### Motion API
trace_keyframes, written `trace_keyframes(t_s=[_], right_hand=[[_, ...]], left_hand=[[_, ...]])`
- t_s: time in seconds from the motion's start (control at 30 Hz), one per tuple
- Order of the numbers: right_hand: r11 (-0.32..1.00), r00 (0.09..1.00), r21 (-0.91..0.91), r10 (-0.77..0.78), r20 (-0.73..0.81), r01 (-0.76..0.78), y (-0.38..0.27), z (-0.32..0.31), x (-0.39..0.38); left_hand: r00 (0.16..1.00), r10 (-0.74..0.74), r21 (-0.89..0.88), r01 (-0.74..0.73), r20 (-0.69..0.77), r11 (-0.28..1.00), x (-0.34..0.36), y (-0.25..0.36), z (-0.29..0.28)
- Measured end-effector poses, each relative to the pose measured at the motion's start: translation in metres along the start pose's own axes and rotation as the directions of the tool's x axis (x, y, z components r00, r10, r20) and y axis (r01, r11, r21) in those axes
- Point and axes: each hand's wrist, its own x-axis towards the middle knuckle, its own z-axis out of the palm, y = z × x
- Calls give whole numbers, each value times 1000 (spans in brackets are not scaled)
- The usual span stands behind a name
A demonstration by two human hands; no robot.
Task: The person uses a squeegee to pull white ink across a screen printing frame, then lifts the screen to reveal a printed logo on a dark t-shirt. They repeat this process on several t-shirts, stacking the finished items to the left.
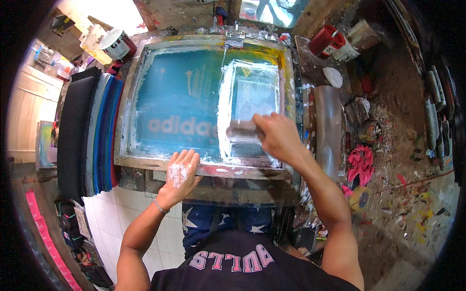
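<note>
A wooden screen-printing frame (pixel 124 114) lies flat before me, with blue-green mesh (pixel 167 97) carrying pale lettering and small marks. White ink (pixel 225 104) borders a lighter rectangular area on its right side. My right hand (pixel 279 136) is closed around a squeegee (pixel 242 129), which is blurred by motion over the lower part of that rectangle. At the near rail, my left hand (pixel 181 173) grips the frame, fingers laid over the edge. White ink smears the back of this hand. Beneath the frame, the printing surface is mostly hidden.
A stack of dark, grey and blue fabric pieces (pixel 92 131) hangs at the left. An ink tub (pixel 117 44) stands behind it. Right of the frame are red containers (pixel 326 42), a metallic cylinder (pixel 329 126), a crumpled pink cloth (pixel 360 164) and a tape roll (pixel 359 198). Hinge hardware (pixel 235 35) is at the back.
</note>
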Motion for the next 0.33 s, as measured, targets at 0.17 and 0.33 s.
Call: trace_keyframes(t_s=[0.17,0.33], right_hand=[[993,992,-93,63,-112,-74,65,-12,123],[991,995,-137,-19,-102,5,80,1,175]], left_hand=[[999,-10,-3,10,-41,1000,-2,-3,3],[999,-43,-1,43,23,999,-3,-2,1]])
